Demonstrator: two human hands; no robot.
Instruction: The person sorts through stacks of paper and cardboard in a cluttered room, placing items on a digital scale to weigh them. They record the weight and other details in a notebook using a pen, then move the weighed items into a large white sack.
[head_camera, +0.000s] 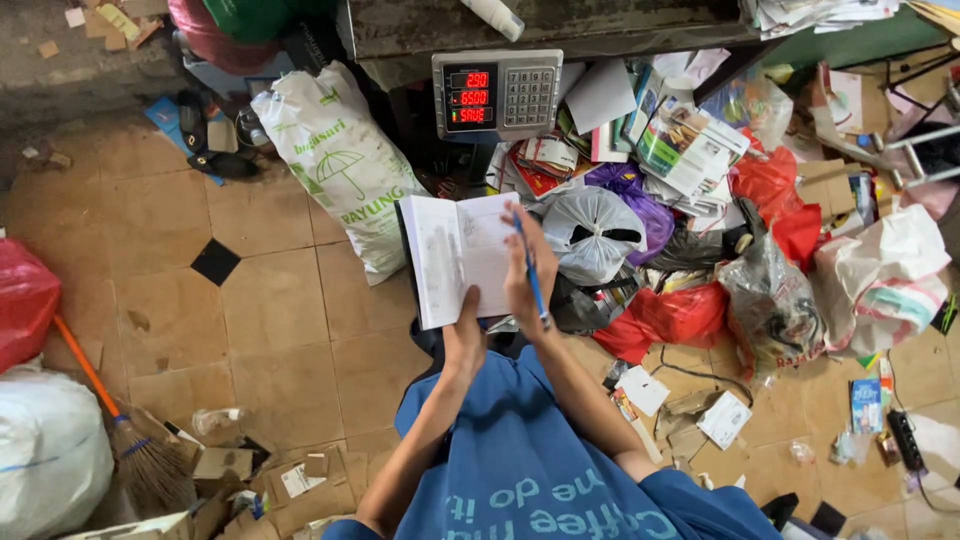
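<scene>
An open white notebook (455, 255) is held up in front of me, over the tiled floor. My left hand (463, 338) grips it from below at the lower edge. My right hand (524, 268) rests on the right page and holds a blue pen (531, 272), its tip near the top of the page. Just beyond the notebook sits a digital weighing scale display (497, 94) with red lit digits and a keypad.
A white printed sack (335, 160) stands left of the scale. Plastic bags, papers and magazines (690, 145) pile up on the right, with red bags (665, 315) among them. A broom (125, 430), a white sack (45, 455) and torn cardboard (300, 480) lie at lower left.
</scene>
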